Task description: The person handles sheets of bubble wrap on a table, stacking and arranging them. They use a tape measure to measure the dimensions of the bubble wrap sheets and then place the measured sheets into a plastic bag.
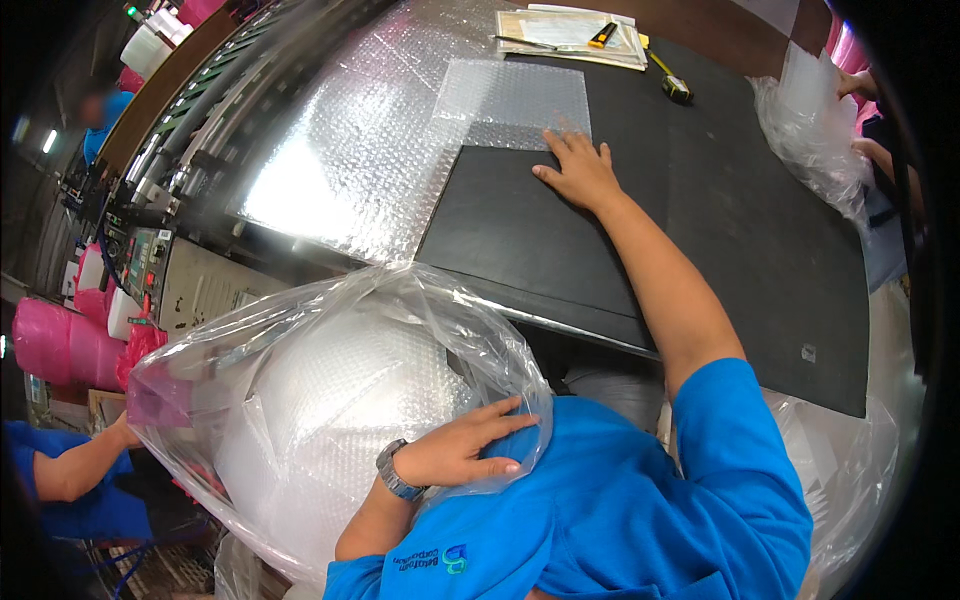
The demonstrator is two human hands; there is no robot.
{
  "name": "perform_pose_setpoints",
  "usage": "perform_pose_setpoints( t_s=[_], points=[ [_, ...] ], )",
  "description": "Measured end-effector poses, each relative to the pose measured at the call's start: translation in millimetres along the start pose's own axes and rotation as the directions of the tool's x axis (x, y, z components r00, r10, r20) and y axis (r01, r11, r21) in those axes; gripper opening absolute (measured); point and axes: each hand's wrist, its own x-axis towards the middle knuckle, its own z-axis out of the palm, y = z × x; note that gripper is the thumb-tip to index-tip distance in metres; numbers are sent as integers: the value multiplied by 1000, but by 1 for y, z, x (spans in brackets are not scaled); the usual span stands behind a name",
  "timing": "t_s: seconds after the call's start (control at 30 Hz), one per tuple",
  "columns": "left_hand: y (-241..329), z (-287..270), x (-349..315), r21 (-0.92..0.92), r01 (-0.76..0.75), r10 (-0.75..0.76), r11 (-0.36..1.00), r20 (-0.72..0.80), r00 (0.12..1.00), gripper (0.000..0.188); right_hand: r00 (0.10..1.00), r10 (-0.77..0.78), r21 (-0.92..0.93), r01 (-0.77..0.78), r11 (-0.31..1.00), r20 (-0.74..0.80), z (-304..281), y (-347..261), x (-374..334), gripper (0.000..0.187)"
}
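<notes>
My right hand [580, 170] lies with fingers spread at the near right corner of a small bubble wrap sheet [515, 95]. That sheet overlaps a larger length of bubble wrap [350, 130] stretching across the table to the left. My left hand [455, 455], with a watch on its wrist, rests open against the rim of a large clear plastic bag [510, 350]. Its fingers are extended and slightly apart over the film. Inside the bag, a pile of bubble wrap sheets [340, 390] bulges upward.
A dark mat [740, 230] covers the table. Papers [570, 40], a yellow cutter [603, 35] and a tape measure [677, 88] lie at the back. A roller machine [190, 140] stands left. Co-workers' hands show at both sides, one by the bag, others by clear film [810, 130].
</notes>
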Motion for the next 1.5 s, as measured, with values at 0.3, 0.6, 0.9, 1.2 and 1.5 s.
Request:
perform_pose_setpoints(
  t_s=[0.3, 0.6, 0.9, 1.2, 1.5],
  points=[
    [9, 7, 11, 56, 38, -38, 998, 8, 999, 63, 979, 81, -71, -69, 995, 188, -15, -2, -4, 49],
    [22, 0, 1, 138, -32, 75, 990, -315, 946, 36, 948, -1, 182, -60, 981, 319, -33, 20, -7, 32],
    [9, -67, 51, 590, 175, 339, 788, -654, 677, 36, 982, 133, 359, -174, 917, 137, -65, 114, 33, 39],
    [-27, -111, 146, 693, 379, 227, 613, -614, 756, 51, 929, 302, -117, -331, 936, -213, -31, 262, 108, 77],
    [-21, -108, 137, 663, 381, 358, 644, -702, 616, 46, 756, 646, -257, -648, 717, -101, -1, 281, 91, 49]
  ],
)
